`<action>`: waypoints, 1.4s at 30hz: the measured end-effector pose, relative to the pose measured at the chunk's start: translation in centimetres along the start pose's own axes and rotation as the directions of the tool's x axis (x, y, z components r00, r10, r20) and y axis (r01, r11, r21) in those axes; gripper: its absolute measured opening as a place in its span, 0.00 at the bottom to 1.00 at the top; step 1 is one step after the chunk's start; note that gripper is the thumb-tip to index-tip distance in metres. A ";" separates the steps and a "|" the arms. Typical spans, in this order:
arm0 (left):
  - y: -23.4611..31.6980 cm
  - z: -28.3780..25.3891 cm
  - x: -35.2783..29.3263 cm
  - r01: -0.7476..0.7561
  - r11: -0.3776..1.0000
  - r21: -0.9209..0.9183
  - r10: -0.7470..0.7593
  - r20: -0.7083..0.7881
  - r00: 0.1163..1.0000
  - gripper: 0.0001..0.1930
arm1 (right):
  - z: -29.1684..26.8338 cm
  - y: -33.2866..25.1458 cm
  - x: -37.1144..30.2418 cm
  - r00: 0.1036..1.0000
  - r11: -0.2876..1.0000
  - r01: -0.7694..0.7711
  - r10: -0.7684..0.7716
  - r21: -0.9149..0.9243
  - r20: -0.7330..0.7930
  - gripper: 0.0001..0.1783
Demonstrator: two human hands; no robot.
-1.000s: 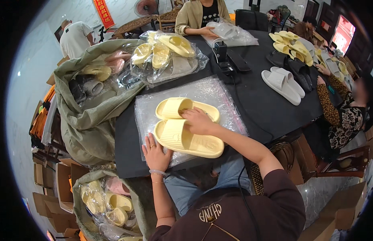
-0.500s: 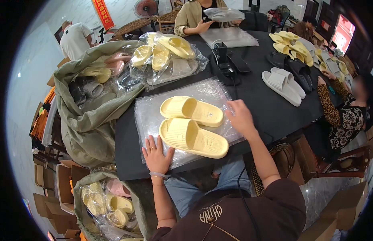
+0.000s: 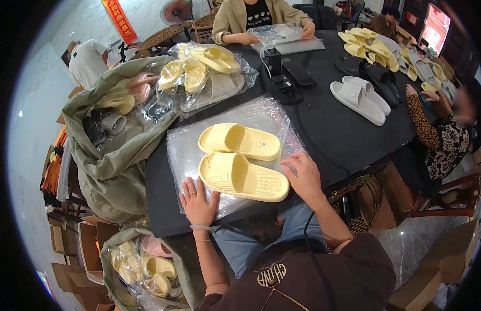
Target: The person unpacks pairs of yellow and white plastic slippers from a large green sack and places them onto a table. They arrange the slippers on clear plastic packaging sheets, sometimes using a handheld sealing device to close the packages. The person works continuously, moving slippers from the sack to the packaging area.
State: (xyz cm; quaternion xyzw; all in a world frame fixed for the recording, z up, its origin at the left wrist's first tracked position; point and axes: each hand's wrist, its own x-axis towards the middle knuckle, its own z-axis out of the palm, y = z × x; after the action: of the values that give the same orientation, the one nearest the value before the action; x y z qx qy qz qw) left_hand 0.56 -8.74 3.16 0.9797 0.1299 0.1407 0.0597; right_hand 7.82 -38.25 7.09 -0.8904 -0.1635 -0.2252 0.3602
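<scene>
Two pale yellow slide slippers, the far slipper [image 3: 256, 144] and the near slipper [image 3: 271, 184], lie side by side with toes to the left. Under them is a stack of clear plastic bags [image 3: 186, 147]. My left hand [image 3: 199, 205] rests flat on the stack's near left edge, fingers spread, beside the near slipper's toe. By the stack's right edge, just off the near slipper's heel, my right hand [image 3: 305, 179] has its fingers curled together. Whether plastic is pinched between its fingertips cannot be made out.
Bagged slippers [image 3: 204, 67] top a green sack [image 3: 108, 171] at the left; another sack [image 3: 183, 269] stands below. White slippers [image 3: 359, 101], a black charger [image 3: 274, 62] and piled slippers [image 3: 375, 49] share the black table [image 3: 323, 116]. Co-workers sit across and at right.
My right hand has come nearer along the bag stack's right edge, its fingers now curled. My left hand stays on the stack. The co-worker across has lowered a clear bag to the table.
</scene>
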 end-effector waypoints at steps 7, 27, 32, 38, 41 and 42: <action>-0.2 0.1 -0.1 0.000 1.000 0.008 0.000 0.003 1.000 0.37 | 0.9 -0.5 -0.6 0.974 0.969 -0.191 0.167 0.157 0.154 0.09; -0.1 0.0 -0.1 0.017 1.000 -0.002 -0.017 0.023 1.000 0.37 | 1.5 1.3 -0.7 0.995 0.999 0.050 -0.048 0.012 -0.091 0.06; -0.2 0.1 -0.1 0.012 1.000 0.005 -0.012 0.025 1.000 0.37 | 1.6 0.5 -0.7 0.981 0.983 0.167 -0.158 0.077 -0.111 0.07; -0.1 0.1 -0.1 0.020 1.000 0.009 -0.020 0.028 0.999 0.37 | 2.4 0.5 -1.0 0.988 0.965 0.135 -0.113 0.224 -0.107 0.08; -0.2 0.2 -0.1 0.012 1.000 0.005 -0.012 0.021 1.000 0.37 | 2.2 0.5 -1.0 0.988 0.963 0.143 -0.125 0.229 -0.094 0.09; -0.3 0.2 -0.1 0.011 1.000 0.011 -0.011 0.021 1.000 0.37 | 2.2 0.3 -1.0 0.989 0.962 0.140 -0.122 0.235 -0.087 0.09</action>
State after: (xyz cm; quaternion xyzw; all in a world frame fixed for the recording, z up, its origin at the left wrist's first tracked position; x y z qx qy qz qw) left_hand 0.48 -8.54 2.88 0.9807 0.1356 0.1291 0.0567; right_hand 7.75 -37.04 5.02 -0.8187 -0.2350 -0.2591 0.4554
